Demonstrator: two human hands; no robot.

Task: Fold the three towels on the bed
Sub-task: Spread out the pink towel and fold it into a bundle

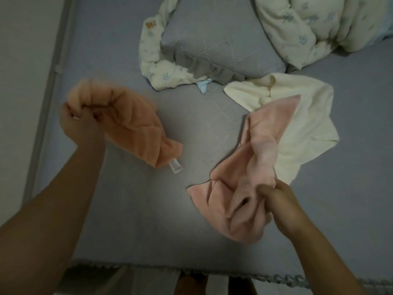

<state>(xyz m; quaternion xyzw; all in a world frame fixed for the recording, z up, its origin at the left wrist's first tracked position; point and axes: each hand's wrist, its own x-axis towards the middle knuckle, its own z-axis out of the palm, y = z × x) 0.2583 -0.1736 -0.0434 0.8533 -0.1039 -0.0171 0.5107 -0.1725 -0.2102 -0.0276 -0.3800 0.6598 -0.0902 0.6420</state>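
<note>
Three towels are on the grey bed (131, 209). My left hand (80, 122) grips one end of a bunched orange towel (136, 126), lifted at the left; a white tag hangs from its lower end. My right hand (278, 201) grips a crumpled pink towel (240, 188) near the bed's front right. The pink towel's far end lies over a cream towel (306, 126), which is spread loosely on the bed to the right.
A grey pillow (217, 43) lies at the back, with a pale floral blanket (314, 24) bunched around it and to the right. The bed's ruffled front edge (212, 271) runs along the bottom. A wall (23, 81) borders the left side.
</note>
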